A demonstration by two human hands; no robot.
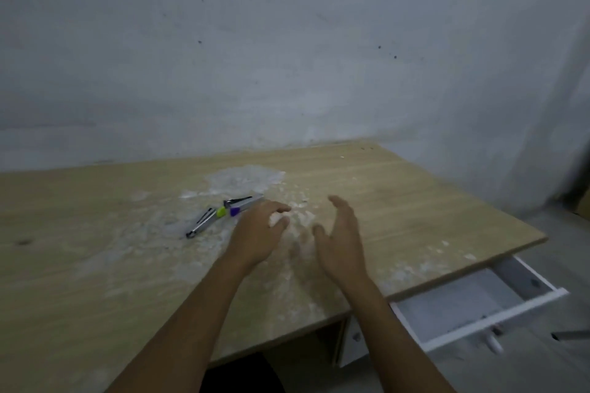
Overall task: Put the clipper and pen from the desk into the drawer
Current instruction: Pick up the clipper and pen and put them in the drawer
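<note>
A silver nail clipper point(201, 223) lies on the wooden desk point(95, 233), left of centre. Beside it lies a silver pen point(244, 202) with green and purple parts at its near end. My left hand point(255, 233) hovers just right of the pen, fingers curled apart, holding nothing. My right hand point(340, 233) is held edge-on a little farther right, fingers spread and empty. The white drawer point(491, 319) stands pulled out under the desk's right front edge, and its inside looks bare.
White flaky patches and scuffs cover the desk's middle. A grey-white wall runs behind the desk. The drawer's white knob point(493, 343) sticks out at the front. Grey floor shows to the right of the desk.
</note>
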